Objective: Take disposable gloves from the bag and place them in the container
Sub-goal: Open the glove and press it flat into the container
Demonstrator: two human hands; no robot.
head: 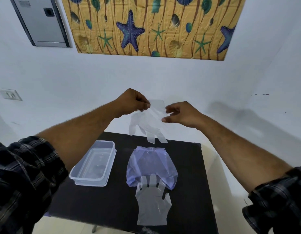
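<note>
A clear disposable glove [147, 123] hangs fingers-down in the air above the far edge of the table. My left hand [132, 102] pinches its cuff at the top. Just right of that cuff, my right hand [181, 114] has its fingers spread and grips nothing that I can see. A bluish plastic bag [151, 164] lies flat on the black table. A second clear glove [152, 203] lies in front of it, fingertips on the bag's near edge. The clear plastic container [94, 162] stands open to the left of the bag, with nothing in it.
The small black table [99, 206] stands against a white wall. Pale floor shows to its right and near left. A starfish-patterned panel and a grey metal box hang on the wall above, and a switch plate sits far left.
</note>
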